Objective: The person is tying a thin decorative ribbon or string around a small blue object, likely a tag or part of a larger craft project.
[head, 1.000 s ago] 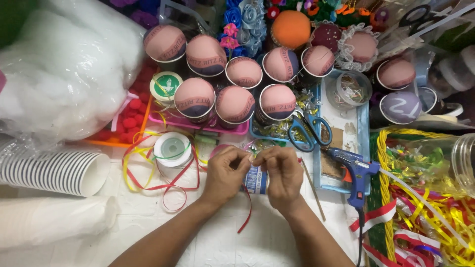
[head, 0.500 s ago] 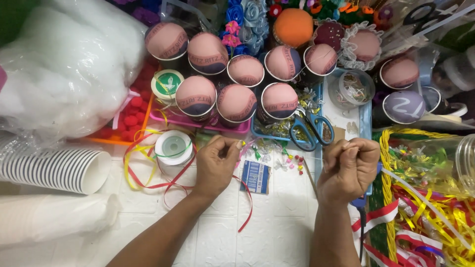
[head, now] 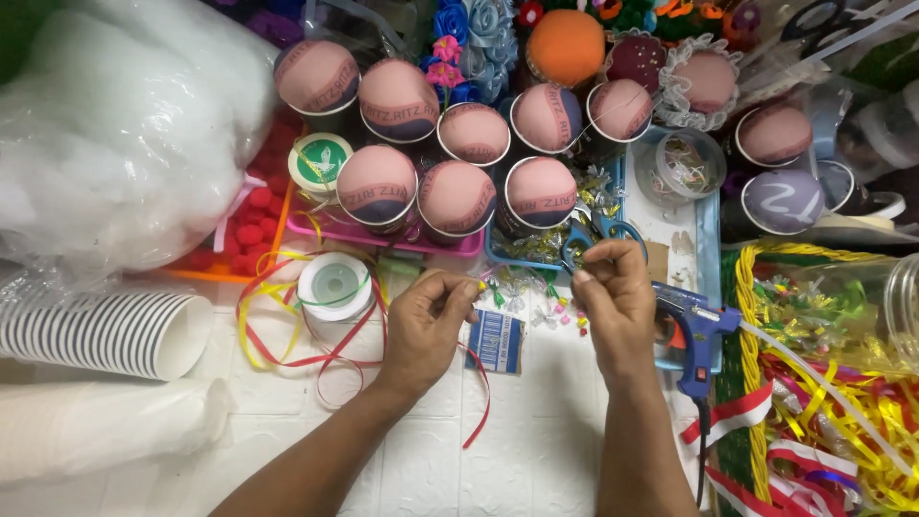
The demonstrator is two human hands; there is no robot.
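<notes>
My left hand (head: 429,324) is pinched shut on a tiny yellow-headed pin (head: 473,285) at its fingertips. My right hand (head: 613,287) hovers a short way to the right with thumb and fingers pressed together; whatever is between them is too thin to make out. A small blue card packet (head: 498,342) lies flat on the white table (head: 536,450) below and between the two hands, touched by neither. Small coloured beads and pins (head: 560,314) are scattered just beyond it. A red ribbon (head: 479,412) trails under my left wrist.
Several cups capped with pink fabric (head: 458,196) fill the back. A ribbon spool (head: 335,284), stacked striped paper cups (head: 105,332) and a bag of white stuffing (head: 115,144) sit left. Blue scissors (head: 586,230), a blue glue gun (head: 694,330) and a basket of ribbons (head: 833,402) sit right.
Both hands have let go of the blue packet and lifted off it. The right hand swung out to the right, then came back toward the middle; the left hand now pinches a pin.
</notes>
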